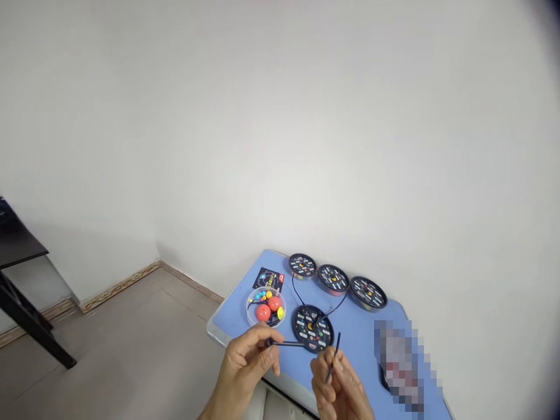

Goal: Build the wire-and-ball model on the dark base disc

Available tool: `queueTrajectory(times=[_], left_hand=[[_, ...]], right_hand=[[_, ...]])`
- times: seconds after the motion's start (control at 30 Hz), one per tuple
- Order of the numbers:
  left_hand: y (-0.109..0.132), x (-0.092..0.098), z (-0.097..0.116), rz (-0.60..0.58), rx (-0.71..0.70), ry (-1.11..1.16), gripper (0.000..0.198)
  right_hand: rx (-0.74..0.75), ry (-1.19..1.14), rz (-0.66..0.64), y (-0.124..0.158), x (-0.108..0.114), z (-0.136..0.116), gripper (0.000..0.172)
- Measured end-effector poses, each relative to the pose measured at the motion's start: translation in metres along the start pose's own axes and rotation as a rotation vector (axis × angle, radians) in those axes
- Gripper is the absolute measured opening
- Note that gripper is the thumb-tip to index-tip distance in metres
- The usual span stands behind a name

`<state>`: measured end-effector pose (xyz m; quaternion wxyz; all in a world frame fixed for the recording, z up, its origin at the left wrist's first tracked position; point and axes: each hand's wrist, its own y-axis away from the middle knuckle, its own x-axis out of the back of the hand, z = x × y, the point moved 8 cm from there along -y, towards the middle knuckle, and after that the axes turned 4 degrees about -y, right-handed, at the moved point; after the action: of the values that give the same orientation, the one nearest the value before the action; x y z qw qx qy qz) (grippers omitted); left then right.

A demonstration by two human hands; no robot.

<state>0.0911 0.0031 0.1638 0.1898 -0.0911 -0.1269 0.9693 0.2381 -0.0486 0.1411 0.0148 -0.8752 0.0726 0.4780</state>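
Observation:
My left hand (247, 364) pinches a thin black rod with a round knob or ring at its end (289, 343), which points right toward the round black disc. In my right hand (339, 385) is a short black stick (333, 359), held upright and slightly tilted between thumb and fingers. Just beyond both hands lies the black disc (321, 339) printed with small coloured planets, with thin black curved rods (324, 317) rising from its yellow centre. Left of it, a clear round tub (247, 315) holds red half-balls or balls (263, 313) and several small coloured beads.
Three round containers with black printed lids (302, 265) (333, 279) (368, 293) line the back edge of the blue table (350, 344). A black printed card (268, 279) lies behind the tub. A blurred-out item (400, 367) is at right. A dark table (20, 245) stands far left.

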Motion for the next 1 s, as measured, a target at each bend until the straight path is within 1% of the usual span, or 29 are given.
queueTrajectory(times=[0.07, 0.13, 0.27, 0.33, 0.43, 0.53, 0.67, 0.83, 1.0], left_hand=[[0.003, 0.003, 0.005, 0.023, 0.001, -0.022, 0.024], [0.005, 0.004, 0.010, 0.044, -0.001, -0.053, 0.023], [0.005, -0.004, 0.015, 0.026, -0.020, -0.088, 0.019], [0.005, -0.009, 0.015, 0.023, -0.040, -0.097, 0.017], [0.006, -0.016, 0.012, 0.040, -0.065, -0.113, 0.015], [0.005, -0.021, 0.007, 0.060, -0.062, -0.124, 0.016], [0.002, -0.021, 0.000, 0.078, -0.002, -0.076, 0.020], [0.002, -0.015, -0.006, 0.082, 0.100, -0.015, 0.025], [0.003, -0.011, -0.007, 0.072, 0.081, 0.073, 0.024]], right_hand=[[0.046, 0.015, 0.049, 0.002, 0.001, -0.008, 0.023], [0.071, 0.009, 0.089, 0.003, 0.002, -0.011, 0.025], [0.126, 0.023, 0.176, 0.003, 0.010, -0.014, 0.026], [0.170, 0.083, 0.203, 0.003, 0.015, -0.017, 0.027], [0.276, 0.179, 0.252, 0.005, 0.022, -0.024, 0.029], [0.374, 0.248, 0.308, 0.008, 0.028, -0.030, 0.030], [0.402, 0.282, 0.322, 0.010, 0.033, -0.032, 0.031], [0.440, 0.273, 0.328, 0.011, 0.039, -0.038, 0.028], [0.442, 0.243, 0.313, 0.011, 0.041, -0.039, 0.028]])
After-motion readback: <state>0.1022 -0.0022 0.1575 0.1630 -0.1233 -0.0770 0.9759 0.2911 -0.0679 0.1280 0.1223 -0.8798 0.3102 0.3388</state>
